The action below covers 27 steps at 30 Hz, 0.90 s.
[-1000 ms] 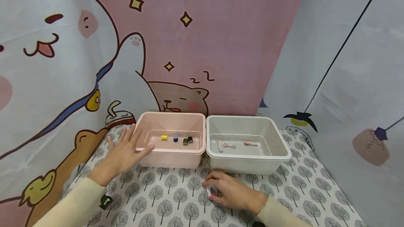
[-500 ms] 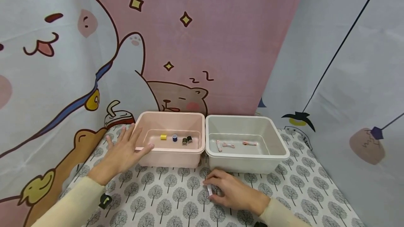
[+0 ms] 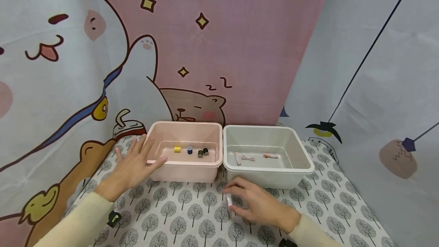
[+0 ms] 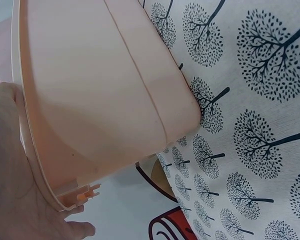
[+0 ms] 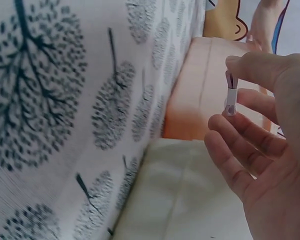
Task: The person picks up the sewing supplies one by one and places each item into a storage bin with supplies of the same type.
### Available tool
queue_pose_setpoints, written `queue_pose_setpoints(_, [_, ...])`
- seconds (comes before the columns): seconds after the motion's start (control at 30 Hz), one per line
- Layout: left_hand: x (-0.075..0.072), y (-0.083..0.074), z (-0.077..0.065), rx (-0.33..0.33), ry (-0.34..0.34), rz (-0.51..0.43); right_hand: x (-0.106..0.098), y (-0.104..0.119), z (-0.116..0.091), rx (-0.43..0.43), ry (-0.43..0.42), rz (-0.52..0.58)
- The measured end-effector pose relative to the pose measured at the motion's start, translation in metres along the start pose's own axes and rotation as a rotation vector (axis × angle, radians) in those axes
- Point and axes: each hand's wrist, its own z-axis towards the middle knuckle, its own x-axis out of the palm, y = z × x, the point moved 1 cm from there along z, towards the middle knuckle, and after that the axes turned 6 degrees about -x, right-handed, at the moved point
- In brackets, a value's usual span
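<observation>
My right hand (image 3: 255, 205) pinches a small pale skein of embroidery floss (image 5: 231, 95) lengthwise between thumb and fingertips, in front of the off-white bin (image 3: 269, 169). The skein has a white paper band and a looped end. My left hand (image 3: 132, 170) rests on the left end of the pink bin (image 3: 186, 164), fingers spread and straight along its rim. Inside the pink bin lie several thread spools, among them a yellow spool (image 3: 177, 149), a blue spool (image 3: 189, 150) and a dark green spool (image 3: 200, 154). The off-white bin contains pinkish skeins (image 3: 248, 158).
Both bins stand side by side at the back of a table covered by a tree-print cloth (image 3: 185, 216). A cartoon-printed curtain (image 3: 247, 48) hangs behind them, and a pale one (image 3: 370, 68) borders the right side.
My right hand has shifted slightly right and up from the cloth with the skein pinched in it. The left hand has kept its place on the pink bin.
</observation>
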Motion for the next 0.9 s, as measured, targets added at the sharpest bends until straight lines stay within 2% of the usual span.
queue_pose_setpoints(0.17, [0.001,0.0,0.0,-0.002,0.002,-0.008,-0.012,0.001,0.001,-0.035,-0.052,-0.019])
queue_pose_setpoints(0.67, [0.0,0.0,0.0,0.003,-0.002,-0.002,-0.068,-0.011,0.007,-0.266,-0.282,-0.025])
queue_pose_setpoints(0.77, [0.0,0.0,0.0,0.003,-0.002,-0.001,-0.078,-0.015,0.009,-0.269,-0.293,-0.028])
queue_pose_setpoints(0.9, [0.0,0.0,0.001,0.004,-0.004,0.0,-0.086,-0.021,0.01,-0.227,-0.287,-0.056])
